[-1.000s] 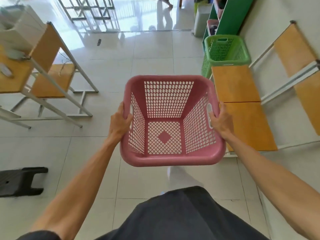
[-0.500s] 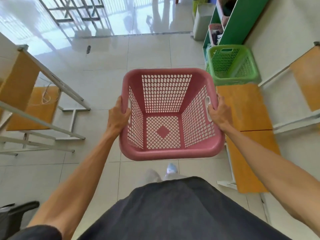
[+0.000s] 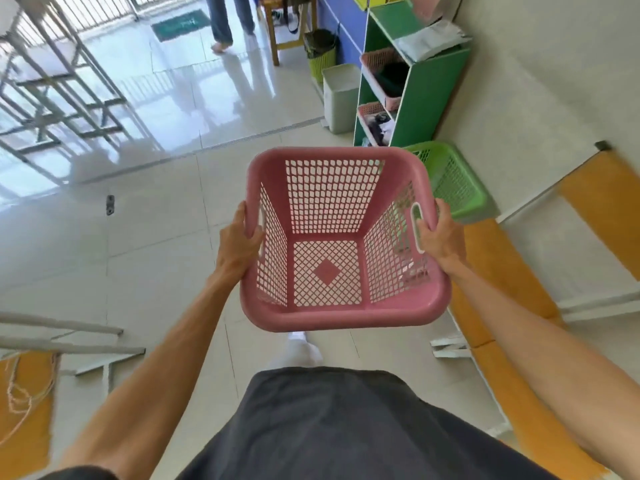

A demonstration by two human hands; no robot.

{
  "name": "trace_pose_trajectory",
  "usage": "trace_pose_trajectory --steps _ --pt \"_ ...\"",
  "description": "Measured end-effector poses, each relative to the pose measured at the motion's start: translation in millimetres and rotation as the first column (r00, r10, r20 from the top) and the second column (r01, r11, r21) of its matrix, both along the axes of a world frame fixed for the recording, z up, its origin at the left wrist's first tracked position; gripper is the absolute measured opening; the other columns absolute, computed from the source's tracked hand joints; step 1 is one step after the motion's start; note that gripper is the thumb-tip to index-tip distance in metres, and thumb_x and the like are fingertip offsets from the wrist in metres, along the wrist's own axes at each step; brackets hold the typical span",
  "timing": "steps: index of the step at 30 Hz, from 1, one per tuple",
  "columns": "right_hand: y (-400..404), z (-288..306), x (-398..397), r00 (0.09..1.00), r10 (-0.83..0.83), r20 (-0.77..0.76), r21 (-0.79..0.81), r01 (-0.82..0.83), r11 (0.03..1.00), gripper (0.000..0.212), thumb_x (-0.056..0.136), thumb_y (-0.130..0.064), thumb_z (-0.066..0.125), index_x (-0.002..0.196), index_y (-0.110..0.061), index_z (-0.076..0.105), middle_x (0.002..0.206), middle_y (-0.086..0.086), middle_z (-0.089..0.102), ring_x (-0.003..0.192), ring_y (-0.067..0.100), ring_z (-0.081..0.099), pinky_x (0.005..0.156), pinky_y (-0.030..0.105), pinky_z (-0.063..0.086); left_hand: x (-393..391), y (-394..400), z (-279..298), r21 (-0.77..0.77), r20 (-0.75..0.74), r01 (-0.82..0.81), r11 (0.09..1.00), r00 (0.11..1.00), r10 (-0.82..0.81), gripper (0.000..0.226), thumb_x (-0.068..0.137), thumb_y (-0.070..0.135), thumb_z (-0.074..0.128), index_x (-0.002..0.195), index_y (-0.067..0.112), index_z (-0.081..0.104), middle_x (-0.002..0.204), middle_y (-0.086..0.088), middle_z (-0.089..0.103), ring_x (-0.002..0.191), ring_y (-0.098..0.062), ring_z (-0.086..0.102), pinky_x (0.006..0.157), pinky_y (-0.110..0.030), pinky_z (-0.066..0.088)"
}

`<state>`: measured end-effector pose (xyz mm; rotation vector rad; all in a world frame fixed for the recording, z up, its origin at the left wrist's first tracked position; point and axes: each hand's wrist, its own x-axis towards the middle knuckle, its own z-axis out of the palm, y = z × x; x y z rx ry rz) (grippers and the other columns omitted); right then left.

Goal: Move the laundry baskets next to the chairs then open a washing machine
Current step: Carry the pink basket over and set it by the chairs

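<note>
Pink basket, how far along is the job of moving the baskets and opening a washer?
Done, it seems: the green basket already sits on the floor beside the orange chairs. In hand: the empty pink basket, carried off the floor by the left hand and right hand. Left: setting it down, then opening a washing machine; none is in view.

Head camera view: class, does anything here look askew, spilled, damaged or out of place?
Little stands out. The empty pink plastic laundry basket sits level between the left hand and right hand. The only oddity is a loose tangle of pale cord lying on the orange chair seat at lower left.
</note>
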<state>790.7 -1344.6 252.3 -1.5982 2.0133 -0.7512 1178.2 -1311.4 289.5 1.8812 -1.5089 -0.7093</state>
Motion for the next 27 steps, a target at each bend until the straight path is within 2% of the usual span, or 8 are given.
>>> trace_pose_trajectory --steps 4,7,11,15,17,21,24,27 --pt "-50 14 3 0.987 -0.161 -0.002 0.015 0.161 0.987 0.042 0.099 -0.029 0.053 0.138 -0.014 0.044 0.082 0.005 0.066 0.044 0.009 0.052 0.036 0.016 0.037 1 -113 18 -0.01 0.027 0.139 0.99 0.99 -0.139 0.054 0.095 0.017 0.056 0.146 0.017 0.04 0.106 0.01 0.06 0.076 -0.011 0.066 0.067 -0.022 0.054" --pt "-78 21 -10 0.954 -0.299 -0.019 0.02 0.299 0.954 0.044 0.099 -0.029 0.053 0.14 -0.014 0.044 0.088 0.007 0.065 0.049 0.015 0.052 0.041 0.013 0.036 -23 -191 29 -0.008 0.036 0.263 0.965 0.964 -0.263 0.05 0.097 0.016 0.056 0.145 0.015 0.042 0.106 0.009 0.06 0.067 0.003 0.058 0.057 -0.007 0.047" --pt "-115 20 -42 0.874 -0.483 -0.054 -0.008 0.483 0.876 0.049 0.094 -0.034 0.056 0.138 -0.015 0.047 0.108 0.015 0.07 0.086 0.037 0.068 0.068 0.035 0.049 -71 -287 32 -0.017 0.057 0.405 0.914 0.913 -0.404 0.054 0.095 0.013 0.056 0.147 0.013 0.041 0.1 0.004 0.061 0.063 0.003 0.056 0.052 -0.001 0.041" --pt "-149 19 -83 0.787 -0.617 0.007 -0.028 0.617 0.786 0.041 0.095 -0.029 0.058 0.132 -0.016 0.051 0.104 0.009 0.071 0.08 0.029 0.067 0.065 0.027 0.043 -135 -378 33 -0.019 0.072 0.514 0.857 0.856 -0.512 0.061 0.092 0.018 0.058 0.15 0.015 0.038 0.107 -0.008 0.069 0.073 -0.017 0.067 0.072 -0.022 0.053" --pt "-169 20 -102 0.74 -0.672 0.023 -0.03 0.673 0.739 0.041 0.095 -0.028 0.058 0.133 -0.015 0.05 0.106 0.012 0.071 0.085 0.032 0.068 0.068 0.028 0.047 -169 -420 29 -0.018 0.079 0.555 0.832 0.83 -0.552 0.062 0.09 0.018 0.058 0.149 0.016 0.039 0.106 -0.001 0.065 0.082 -0.019 0.065 0.079 -0.03 0.053" --pt "-210 18 -137 0.653 -0.756 0.046 0.016 0.756 0.654 0.041 0.095 -0.028 0.057 0.132 -0.011 0.05 0.104 0.019 0.071 0.088 0.038 0.069 0.07 0.037 0.052 -232 -489 27 -0.004 0.086 0.656 0.755 0.752 -0.653 0.061 0.088 0.014 0.058 0.146 0.016 0.039 0.11 -0.01 0.067 0.081 -0.022 0.063 0.072 -0.036 0.053" --pt "-234 18 -154 0.577 -0.815 0.051 0.043 0.814 0.579 0.036 0.095 -0.028 0.057 0.126 -0.009 0.054 0.095 0.015 0.071 0.082 0.035 0.066 0.064 0.031 0.043 -274 -529 29 0.055 0.127 0.692 0.72 0.71 -0.693 0.061 0.092 0.013 0.056 0.149 0.011 0.036 0.107 -0.011 0.063 0.079 -0.021 0.057 0.07 -0.033 0.045" --pt "-250 13 -164 0.506 -0.859 0.079 0.075 0.856 0.511 0.032 0.096 -0.032 0.055 0.119 -0.01 0.057 0.082 0.005 0.063 0.071 0.028 0.056 0.061 0.03 0.036 -306 -563 24 0.065 0.121 0.745 0.664 0.655 -0.746 0.063 0.092 0.014 0.055 0.15 0.011 0.033 0.099 -0.007 0.063 0.075 -0.022 0.06 0.071 -0.036 0.051"
